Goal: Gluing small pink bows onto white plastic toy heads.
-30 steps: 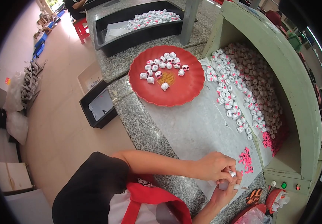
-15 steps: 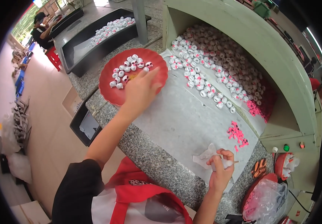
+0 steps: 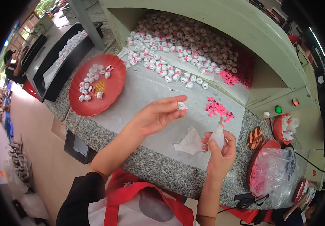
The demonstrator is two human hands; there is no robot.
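My left hand [image 3: 155, 116] holds a small white rounded piece [image 3: 181, 106] between thumb and fingertips, over the white sheet [image 3: 143, 92]. In my right hand [image 3: 223, 152] is a small translucent squeeze bottle [image 3: 217, 135], its narrow tip pointing up and away from me. Just beyond the tip lies a loose cluster of small pink pieces [image 3: 216, 108]. A crumpled white tissue [image 3: 189, 141] rests on the sheet between my hands. To the left, a red scalloped plate [image 3: 111, 90] carries several similar white pieces, some with dark red marks.
A pale green arched housing [image 3: 271, 67] at the back holds a heap of white pieces [image 3: 192, 41]. Black trays [image 3: 51, 90] stand far left. At right are a red cup [image 3: 279, 130] and a clear plastic bag [image 3: 275, 169]. Another person [image 3: 13, 67] sits far left.
My left hand has left the red plate and come to the middle with a white piece. My right hand has raised the bottle toward the pink pieces, leaving the tissue. The view has shifted right.
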